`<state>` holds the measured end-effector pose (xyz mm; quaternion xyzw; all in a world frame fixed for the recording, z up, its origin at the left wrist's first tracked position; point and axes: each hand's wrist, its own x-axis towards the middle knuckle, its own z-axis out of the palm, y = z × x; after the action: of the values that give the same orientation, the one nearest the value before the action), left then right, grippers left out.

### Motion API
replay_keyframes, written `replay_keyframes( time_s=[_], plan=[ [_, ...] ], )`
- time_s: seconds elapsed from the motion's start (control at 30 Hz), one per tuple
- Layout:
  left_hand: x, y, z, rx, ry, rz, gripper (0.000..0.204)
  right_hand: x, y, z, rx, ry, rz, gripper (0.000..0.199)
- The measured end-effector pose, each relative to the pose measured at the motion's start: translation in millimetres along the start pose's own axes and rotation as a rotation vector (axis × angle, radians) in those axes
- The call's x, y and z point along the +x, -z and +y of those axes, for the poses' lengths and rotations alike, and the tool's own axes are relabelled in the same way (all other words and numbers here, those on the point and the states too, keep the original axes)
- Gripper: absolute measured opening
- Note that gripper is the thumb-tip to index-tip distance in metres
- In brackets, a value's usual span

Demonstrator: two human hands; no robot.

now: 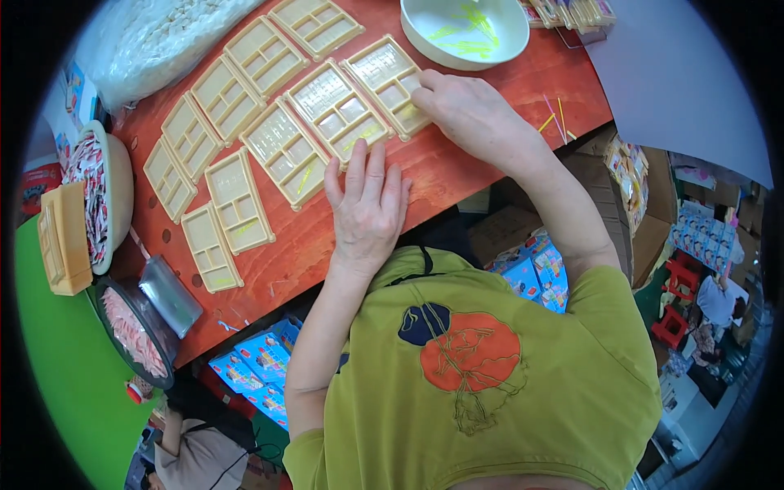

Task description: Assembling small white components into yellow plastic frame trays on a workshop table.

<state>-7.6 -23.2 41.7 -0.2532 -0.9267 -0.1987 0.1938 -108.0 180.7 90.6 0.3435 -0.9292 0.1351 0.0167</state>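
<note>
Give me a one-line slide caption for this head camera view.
Left hand flat on red-brown table, right hand pressing a cream compartment tray.

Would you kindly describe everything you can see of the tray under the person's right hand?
The tray is a flat, cream-coloured plastic rectangle split into several shallow compartments, seemingly under a clear glossy film. It lies flat on the reddish wooden table, last in a curving row of like trays, beside a white bowl. The right hand rests its fingers on its near corner.

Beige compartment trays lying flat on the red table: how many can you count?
10: five in the far row, five in the near row. More may sit in the stack at left.
</note>
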Motion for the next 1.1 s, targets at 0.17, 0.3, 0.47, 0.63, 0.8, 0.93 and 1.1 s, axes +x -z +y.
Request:
replay_keyframes(
  time_s=[0.17, 0.3, 0.47, 0.63, 0.8, 0.93, 1.1],
  plan=[
    [-1.5, -0.5, 1.2, -0.016, -0.002, 0.001, 0.032, 36.4, 18.4, -3.9, 0.057, 0.027, 0.117, 0.018],
    [-4.6, -2.1, 1.7, -0.031, -0.003, 0.001, 0.031, 99.1, 5.7, -0.4, -0.031, 0.044, 0.181, 0.024],
    [-6.1, -3.3, 1.5, -0.044, 0.006, 0.004, 0.031, 139.6, -21.6, 13.4, -0.138, -0.061, 0.096, 0.018],
    [-5.7, 2.6, -0.1, -0.036, 0.015, 0.0, 0.031, 103.0, 33.4, 49.5, 0.092, -0.205, 0.273, 0.022],
    [1.8, 1.8, 0.1, -0.035, -0.041, 0.025, 0.029, 68.1, 63.2, 65.1, -0.13, -0.495, -0.227, 0.023],
    [0.8, -2.7, 1.8, -0.044, -0.057, 0.032, 0.028, 58.8, 51.6, 74.1, -0.118, -0.507, -0.225, 0.02],
    [-2.2, 0.2, 4.0, -0.035, -0.049, 0.012, 0.028, 47.1, 24.1, 119.1, 0.088, -0.329, -0.194, 0.013]
  ],
)
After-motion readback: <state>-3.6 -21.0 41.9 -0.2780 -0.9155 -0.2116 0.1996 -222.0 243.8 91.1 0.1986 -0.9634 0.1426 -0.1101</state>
